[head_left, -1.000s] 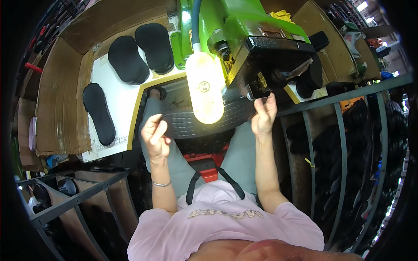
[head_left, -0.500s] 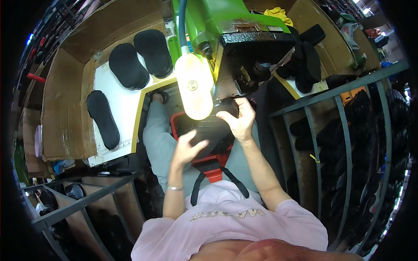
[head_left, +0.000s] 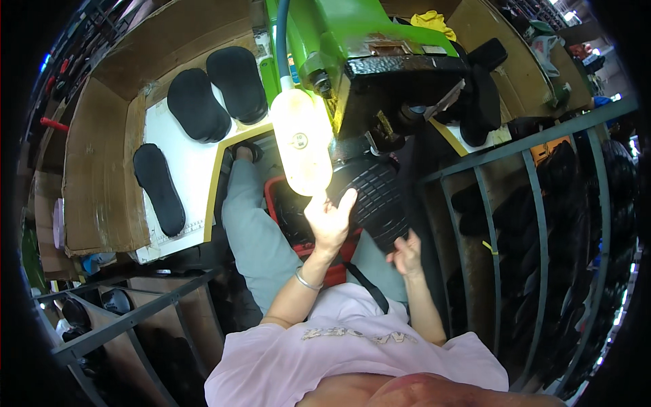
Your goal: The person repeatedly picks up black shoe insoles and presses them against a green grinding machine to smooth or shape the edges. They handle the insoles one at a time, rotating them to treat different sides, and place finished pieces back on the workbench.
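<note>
A black shoe sole point(head_left: 377, 198) with a grid-like tread hangs tilted below the head of the green machine point(head_left: 407, 74); its upper end reaches under the machine's dark lower part. My left hand point(head_left: 329, 222) is at the sole's left edge, thumb apart from the fingers and overlapping that edge; some fingertips are lost in the glare under the lamp. I see no clear grip there. Past the sole's lower right end, my right hand point(head_left: 405, 255) is off the sole, fingers loosely apart and somewhat blurred.
A bright oblong lamp point(head_left: 301, 142) hangs just above my left hand. Black insole-shaped pieces point(head_left: 198, 103) lie on the white board at left, inside cardboard walls. A red basket point(head_left: 271, 193) sits between my legs. Metal racks point(head_left: 542, 203) flank me, the right one holding dark pieces.
The sole has swung so that its lower end points down to the right. My right hand has left its upper end and come down toward me. My left hand has moved up and right.
</note>
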### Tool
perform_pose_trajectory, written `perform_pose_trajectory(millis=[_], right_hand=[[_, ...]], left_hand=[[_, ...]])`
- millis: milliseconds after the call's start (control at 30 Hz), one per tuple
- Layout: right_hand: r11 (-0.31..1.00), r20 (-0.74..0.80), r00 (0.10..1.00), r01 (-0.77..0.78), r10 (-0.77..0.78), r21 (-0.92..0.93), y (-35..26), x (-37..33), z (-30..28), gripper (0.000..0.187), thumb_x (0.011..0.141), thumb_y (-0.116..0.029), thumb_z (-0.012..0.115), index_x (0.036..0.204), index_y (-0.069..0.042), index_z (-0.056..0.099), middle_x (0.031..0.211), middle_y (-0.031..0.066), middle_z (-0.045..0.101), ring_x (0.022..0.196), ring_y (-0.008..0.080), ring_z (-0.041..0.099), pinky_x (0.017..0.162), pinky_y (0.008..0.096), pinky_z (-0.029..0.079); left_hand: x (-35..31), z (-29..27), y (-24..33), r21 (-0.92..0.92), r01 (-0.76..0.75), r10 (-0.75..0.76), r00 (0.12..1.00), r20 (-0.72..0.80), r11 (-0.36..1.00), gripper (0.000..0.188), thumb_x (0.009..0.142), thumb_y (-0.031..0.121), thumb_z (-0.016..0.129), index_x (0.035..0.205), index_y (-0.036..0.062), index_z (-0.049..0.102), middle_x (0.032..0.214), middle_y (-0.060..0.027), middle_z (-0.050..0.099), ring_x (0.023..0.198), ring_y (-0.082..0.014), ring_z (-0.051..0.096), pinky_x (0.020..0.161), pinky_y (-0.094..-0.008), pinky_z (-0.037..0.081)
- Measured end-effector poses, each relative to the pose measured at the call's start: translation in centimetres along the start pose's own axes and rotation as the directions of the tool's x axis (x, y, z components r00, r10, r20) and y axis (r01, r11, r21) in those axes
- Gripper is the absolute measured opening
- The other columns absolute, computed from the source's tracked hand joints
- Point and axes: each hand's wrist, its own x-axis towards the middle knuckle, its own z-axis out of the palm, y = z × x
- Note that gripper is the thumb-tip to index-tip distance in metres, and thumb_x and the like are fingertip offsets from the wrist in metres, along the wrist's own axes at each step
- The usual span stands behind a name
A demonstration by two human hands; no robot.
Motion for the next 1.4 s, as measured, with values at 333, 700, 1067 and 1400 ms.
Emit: perform_pose_trajectory(millis=[333, 700, 1067, 1400], right_hand=[[0.84, -0.011, 0.935, 0.314, -0.356, -0.443, -13.2, 8.8, 8.7, 0.04, 0.082, -0.001, 0.07, 0.117, 0.009, 0.053, 0.095, 0.0108, 0.063, 0.062, 0.0078, 0.057, 0.035, 0.0179, 0.042], [0.857, 0.273, 0.913, 0.386, -0.302, -0.341, -9.4, 10.9, 16.4, 0.056, 0.067, 0.01, 0.077, 0.112, 0.002, 0.045, 0.094, 0.0122, 0.063, 0.066, 0.0119, 0.063, 0.04, 0.0198, 0.047], [0.548, 0.354, 0.757, 0.646, -0.55, -0.531, -5.9, 11.1, 17.7, 0.072, 0.056, 0.001, 0.091, 0.102, -0.002, 0.035, 0.091, 0.0113, 0.057, 0.066, 0.0045, 0.05, 0.046, 0.0139, 0.044], [0.164, 0.493, 0.578, 0.74, -0.65, -0.652, -5.0, 8.5, 20.1, 0.05, 0.061, -0.013, 0.091, 0.09, -0.002, 0.053, 0.084, 0.0099, 0.06, 0.069, 0.0175, 0.058, 0.06, 0.0292, 0.049]], left_hand=[[3.1, -4.9, 6.4, 0.358, -0.162, 0.152, 0.987, 0.058, 0.92, 0.028, 0.076, 0.001, 0.076, 0.1, -0.0015, 0.062, 0.088, -0.006, 0.066, 0.081, -0.0129, 0.062, 0.076, -0.0264, 0.05], [2.7, -18.9, 5.3, 0.016, 0.145, -0.146, 0.981, 0.124, 0.989, 0.013, 0.08, -0.007, 0.067, 0.091, -0.0019, 0.061, 0.087, -0.0065, 0.065, 0.078, -0.0107, 0.061, 0.074, -0.0238, 0.049], [-2.6, -11.7, -7.5, 0.446, 0.168, -0.279, 0.941, 0.194, 0.879, 0.025, 0.074, -0.001, 0.078, 0.098, -0.002, 0.071, 0.091, -0.007, 0.073, 0.081, -0.0095, 0.065, 0.074, -0.0257, 0.052], [-4.3, -9.1, -8.7, 0.448, 0.188, -0.293, 0.939, 0.178, 0.874, 0.022, 0.073, 0.003, 0.079, 0.094, 0.0006, 0.072, 0.088, -0.0097, 0.074, 0.077, -0.015, 0.069, 0.072, -0.028, 0.054]])
